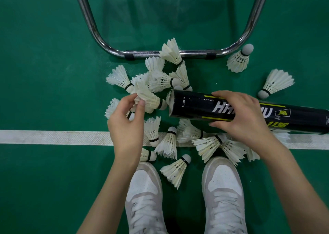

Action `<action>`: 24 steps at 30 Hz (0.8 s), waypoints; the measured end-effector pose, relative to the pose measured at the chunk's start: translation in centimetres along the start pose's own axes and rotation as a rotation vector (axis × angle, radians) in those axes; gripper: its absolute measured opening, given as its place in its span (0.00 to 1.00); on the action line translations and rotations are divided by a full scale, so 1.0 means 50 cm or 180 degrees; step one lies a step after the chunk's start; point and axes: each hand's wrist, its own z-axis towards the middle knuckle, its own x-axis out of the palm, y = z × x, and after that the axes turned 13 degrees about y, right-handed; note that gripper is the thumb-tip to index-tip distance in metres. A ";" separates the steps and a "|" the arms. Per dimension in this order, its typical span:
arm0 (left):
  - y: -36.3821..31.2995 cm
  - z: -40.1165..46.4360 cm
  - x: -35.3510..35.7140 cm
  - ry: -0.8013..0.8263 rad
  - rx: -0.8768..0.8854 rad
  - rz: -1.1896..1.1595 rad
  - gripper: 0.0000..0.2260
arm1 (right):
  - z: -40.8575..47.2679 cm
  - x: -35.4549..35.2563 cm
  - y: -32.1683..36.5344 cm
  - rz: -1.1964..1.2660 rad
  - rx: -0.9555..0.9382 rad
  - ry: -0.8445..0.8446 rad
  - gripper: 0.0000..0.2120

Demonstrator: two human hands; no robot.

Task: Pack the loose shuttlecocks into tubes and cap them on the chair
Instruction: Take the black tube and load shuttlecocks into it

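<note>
One black tube, gripped by right hand, runs off-frame right. Left hand pinches one shuttlecock. Approx. 20 loose shuttlecocks on floor; pile overlaps, exact count unclear.

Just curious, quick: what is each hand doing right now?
Left hand: pinching a shuttlecock by its feathers.
Right hand: gripping the black tube.

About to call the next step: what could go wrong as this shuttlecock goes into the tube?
1. The left hand pinches the shuttlecock by its feathers; they could bend at the tube mouth.
2. The right hand holds the tube near level; it may shift.
3. Loose ones lie by the shoes and could be stepped on.
</note>
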 end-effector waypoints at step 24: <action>0.001 -0.020 0.054 0.1311 -0.0352 -0.0280 0.14 | -0.006 0.003 0.004 0.0023 -0.0021 -0.0021 0.35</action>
